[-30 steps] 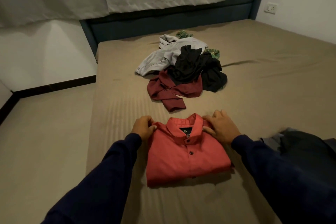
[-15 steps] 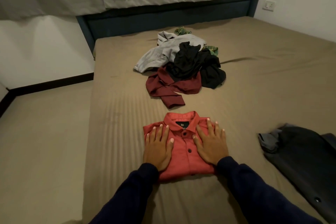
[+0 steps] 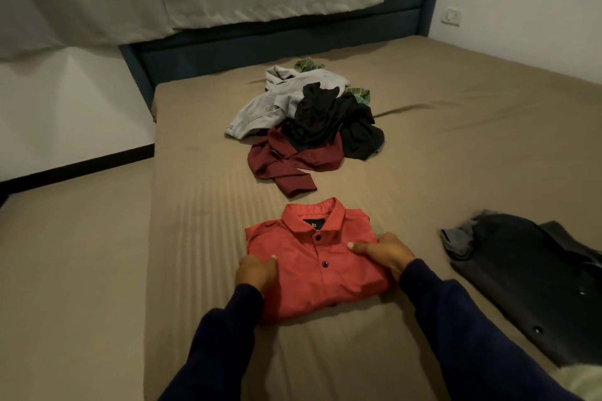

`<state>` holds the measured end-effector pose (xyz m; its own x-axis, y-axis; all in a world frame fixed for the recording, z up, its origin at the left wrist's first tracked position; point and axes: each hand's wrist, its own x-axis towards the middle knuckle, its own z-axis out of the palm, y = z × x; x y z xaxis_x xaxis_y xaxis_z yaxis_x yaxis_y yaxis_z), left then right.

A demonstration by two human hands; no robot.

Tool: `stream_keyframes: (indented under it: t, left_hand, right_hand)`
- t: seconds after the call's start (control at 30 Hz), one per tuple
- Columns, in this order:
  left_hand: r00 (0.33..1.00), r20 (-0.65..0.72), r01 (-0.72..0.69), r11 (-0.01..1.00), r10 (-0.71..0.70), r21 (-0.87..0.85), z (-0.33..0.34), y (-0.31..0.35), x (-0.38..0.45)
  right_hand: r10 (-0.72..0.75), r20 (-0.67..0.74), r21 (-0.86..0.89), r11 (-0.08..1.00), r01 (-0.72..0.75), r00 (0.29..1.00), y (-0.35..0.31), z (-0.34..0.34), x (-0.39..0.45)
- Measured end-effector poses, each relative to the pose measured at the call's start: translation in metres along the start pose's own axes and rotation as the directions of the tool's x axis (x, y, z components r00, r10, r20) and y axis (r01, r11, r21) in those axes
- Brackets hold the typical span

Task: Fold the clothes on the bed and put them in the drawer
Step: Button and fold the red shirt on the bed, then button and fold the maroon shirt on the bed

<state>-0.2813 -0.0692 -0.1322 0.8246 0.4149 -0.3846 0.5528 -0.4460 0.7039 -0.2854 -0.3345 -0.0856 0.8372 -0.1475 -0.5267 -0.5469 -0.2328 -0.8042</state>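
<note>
Both hands' grip, left hand (image 3: 257,272) and right hand (image 3: 384,252), around folded red shirt (image 3: 312,267) edges.

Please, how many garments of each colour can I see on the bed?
Coral red shirt, folded: 1
Maroon shirt: 1
Black garment: 1
Grey garment: 1
Green patterned garment: 1
Dark grey shirt: 1
Total: 6

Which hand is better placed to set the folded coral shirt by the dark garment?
Right, probably: the right hand grips the folded coral button-up shirt on its edge facing the dark grey garment.
</note>
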Motion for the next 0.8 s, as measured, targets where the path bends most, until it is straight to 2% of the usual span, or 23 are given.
stream_keyframes:
  t: [0.1,0.23,0.3,0.37,0.47,0.63,0.73,0.8]
  left_hand:
    - [1.0,0.01,0.031,0.962,-0.029,-0.27,0.002,0.004,0.011]
    - [0.973,0.041,-0.2,0.923,0.226,-0.329,0.005,0.038,0.001]
    - [0.91,0.097,-0.351,0.874,0.403,-0.337,0.011,0.071,-0.007]
    - [0.814,0.144,-0.499,0.804,0.563,-0.323,0.025,0.104,-0.011]
    - [0.673,0.248,-0.616,0.714,0.696,-0.333,0.072,0.164,-0.032]
    - [0.5,0.372,-0.66,0.622,0.782,-0.42,0.17,0.24,-0.086]
    - [0.421,0.472,-0.665,0.617,0.775,-0.421,0.223,0.259,-0.121]
    - [0.394,0.537,-0.712,0.617,0.746,-0.334,0.252,0.257,-0.138]
  right_hand:
    - [0.001,0.163,0.195,0.98,-0.033,0.987,-0.005,0.002,-0.008]
    - [-0.113,0.189,0.472,0.882,0.011,0.975,0.013,-0.008,-0.019]
    - [-0.16,0.099,0.588,0.806,0.072,0.982,0.023,-0.026,-0.026]
    - [-0.198,-0.016,0.664,0.731,0.159,0.98,0.03,-0.05,-0.037]
    - [-0.22,-0.221,0.688,0.656,0.312,0.95,0.041,-0.103,-0.062]
    - [-0.14,-0.485,0.674,0.569,0.471,0.863,0.071,-0.185,-0.105]
    - [-0.077,-0.592,0.61,0.608,0.508,0.803,0.105,-0.224,-0.116]
    - [-0.018,-0.62,0.581,0.66,0.475,0.784,0.129,-0.239,-0.118]
